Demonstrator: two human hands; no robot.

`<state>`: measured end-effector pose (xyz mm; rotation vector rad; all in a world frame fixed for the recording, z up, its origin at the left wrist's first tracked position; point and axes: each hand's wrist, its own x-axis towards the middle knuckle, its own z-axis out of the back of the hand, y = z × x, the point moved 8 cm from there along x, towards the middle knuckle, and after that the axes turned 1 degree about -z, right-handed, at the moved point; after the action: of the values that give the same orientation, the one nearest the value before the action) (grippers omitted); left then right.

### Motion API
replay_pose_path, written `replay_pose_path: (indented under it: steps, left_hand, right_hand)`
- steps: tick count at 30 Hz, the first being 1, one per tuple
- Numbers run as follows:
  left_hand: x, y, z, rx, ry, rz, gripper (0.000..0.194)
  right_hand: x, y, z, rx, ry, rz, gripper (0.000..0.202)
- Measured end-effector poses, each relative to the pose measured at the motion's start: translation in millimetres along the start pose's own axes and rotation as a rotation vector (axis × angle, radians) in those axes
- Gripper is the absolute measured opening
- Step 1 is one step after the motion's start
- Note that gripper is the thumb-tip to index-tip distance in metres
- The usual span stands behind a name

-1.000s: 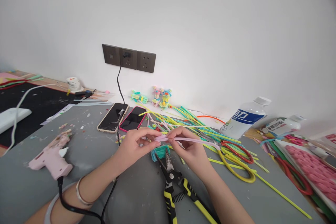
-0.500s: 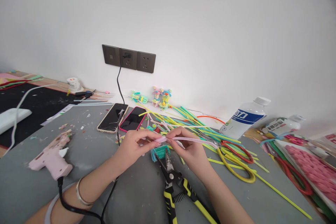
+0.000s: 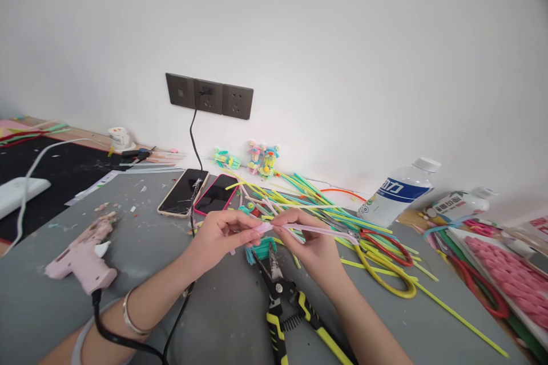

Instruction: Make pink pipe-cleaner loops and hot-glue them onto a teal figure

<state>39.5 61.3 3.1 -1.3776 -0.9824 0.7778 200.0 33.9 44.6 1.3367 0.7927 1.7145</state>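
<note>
My left hand (image 3: 226, 236) pinches one end of a pale pink strip (image 3: 321, 230), with a short bit of it showing below the fingers. Close beside it, my right hand (image 3: 306, 236) pinches the same strip, and its long end runs out to the right past the knuckles. Just below my fingertips lies a teal fuzzy piece (image 3: 262, 248) on the grey table (image 3: 226, 319). Black and yellow pliers (image 3: 279, 291) rest between my forearms, jaws apart, their tips over the teal piece.
A pink glue gun (image 3: 83, 256) lies left, its black cord passing over my left forearm. Two phones (image 3: 182, 191) lie behind my left hand. Yellow and teal stems (image 3: 317, 199), scissors (image 3: 387, 262) and a white bottle (image 3: 396, 191) are right. Small figures (image 3: 262, 159) stand by the wall.
A short pink end now shows below my left fingers. Both hands stay close together on the strip, with only slight finger movement.
</note>
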Motion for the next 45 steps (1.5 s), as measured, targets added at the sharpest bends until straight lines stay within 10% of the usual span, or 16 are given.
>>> replay_pose_path:
  steps: [45]
  left_hand:
    - [-3.3, -3.4, -10.6, -0.103, 0.068, 0.012, 0.018]
  right_hand:
    - [-11.4, 43.7, -5.6, -0.471, -0.047, 0.442, 0.024]
